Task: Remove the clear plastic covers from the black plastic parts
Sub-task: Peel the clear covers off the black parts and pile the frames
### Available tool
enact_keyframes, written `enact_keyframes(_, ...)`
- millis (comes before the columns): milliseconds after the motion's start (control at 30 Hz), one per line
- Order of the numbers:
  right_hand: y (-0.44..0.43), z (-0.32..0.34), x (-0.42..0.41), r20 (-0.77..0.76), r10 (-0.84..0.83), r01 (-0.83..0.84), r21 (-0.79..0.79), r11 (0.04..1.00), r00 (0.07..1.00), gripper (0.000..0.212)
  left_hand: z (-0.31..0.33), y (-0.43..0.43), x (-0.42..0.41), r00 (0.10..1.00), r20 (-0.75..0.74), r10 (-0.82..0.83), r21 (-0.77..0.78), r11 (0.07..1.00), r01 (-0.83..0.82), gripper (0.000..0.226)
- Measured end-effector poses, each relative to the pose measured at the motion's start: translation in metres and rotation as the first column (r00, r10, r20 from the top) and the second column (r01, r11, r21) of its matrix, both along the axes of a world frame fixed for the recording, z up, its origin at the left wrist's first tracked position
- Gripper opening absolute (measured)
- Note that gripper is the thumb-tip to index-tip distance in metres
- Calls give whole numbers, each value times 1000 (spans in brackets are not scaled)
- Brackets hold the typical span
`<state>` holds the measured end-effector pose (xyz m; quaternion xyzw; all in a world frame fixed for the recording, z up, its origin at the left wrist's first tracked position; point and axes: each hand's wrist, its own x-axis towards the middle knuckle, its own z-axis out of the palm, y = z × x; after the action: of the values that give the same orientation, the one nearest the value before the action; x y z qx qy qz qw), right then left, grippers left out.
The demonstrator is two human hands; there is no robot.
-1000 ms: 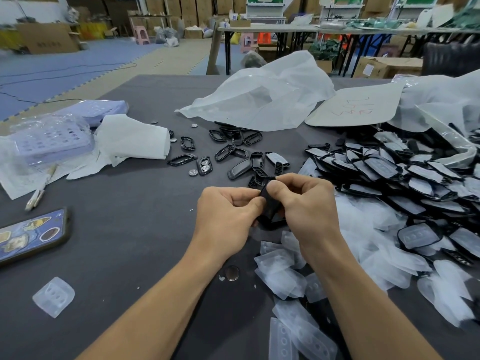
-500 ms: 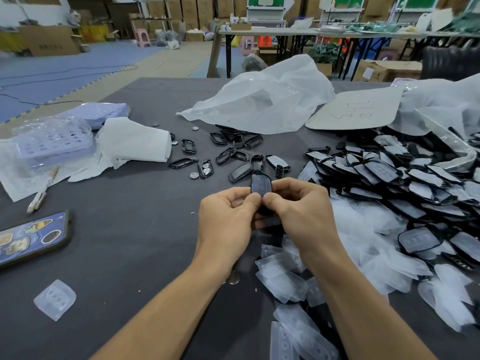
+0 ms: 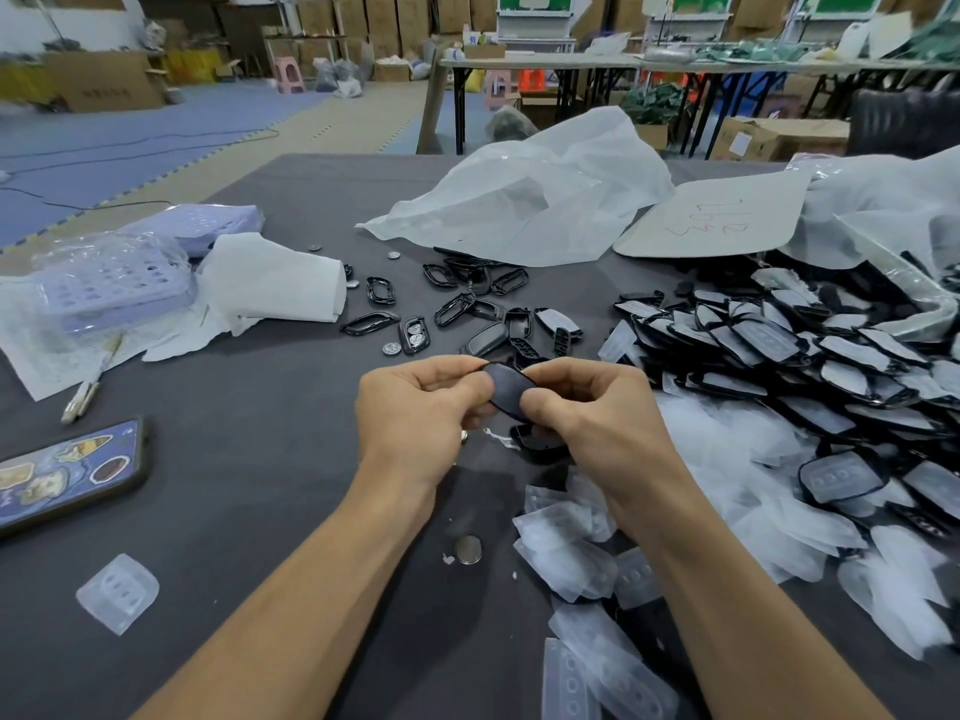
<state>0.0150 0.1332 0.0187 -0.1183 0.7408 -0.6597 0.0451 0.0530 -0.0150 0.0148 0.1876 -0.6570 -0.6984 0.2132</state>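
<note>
While both hands close on a single black plastic part [image 3: 506, 389], it is held just above the grey table [image 3: 234, 511], tilted, its dark face turned up; the left hand [image 3: 421, 407] pinches its left end between thumb and curled fingers, the right hand [image 3: 587, 407] pinches its right end the same way; whether a clear cover sits on this part cannot be told from where I stand. Directly beneath the hands another black piece [image 3: 540, 441] lies on the table; nearer the person and to the right, loose clear plastic covers [image 3: 566, 558] lie heaped, a coin cell [image 3: 467, 549] just beside them; further right spreads a large pile of covered black parts [image 3: 831, 356], well apart from the left hand and near the right. Beyond the hands, small black frames [image 3: 457, 306] lie scattered; behind those, a crumpled white plastic bag [image 3: 524, 200] and a card sheet [image 3: 717, 215] marked in red. On the left side sit folded white paper [image 3: 275, 283], lilac trays [image 3: 114, 288] in clear wrap, a phone [image 3: 67, 472] in a stickered case, and a lone clear cover [image 3: 118, 592] lying apart from everything else.
</note>
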Motion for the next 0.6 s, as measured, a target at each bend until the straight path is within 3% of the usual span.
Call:
enact_keyframes(167,-2,-4,-1,1,-87,87,-14,996,996,25,0,3,2,1000,5,0,56,998,-1,12)
enact_keyframes(267,-1,-4,-2,-27,-120,119,-16,993,992,29,-1,2,2,999,47,-18,-243,970,29,19)
enact_keyframes(333,0,-4,-2,-47,-103,104,3,995,994,30,-1,1,4,998,57,-22,-348,937,41,15)
enact_keyframes(600,-4,0,4,-117,-85,87,15,996,989,17,-4,-1,3,1000,-10,-27,-329,944,22,9)
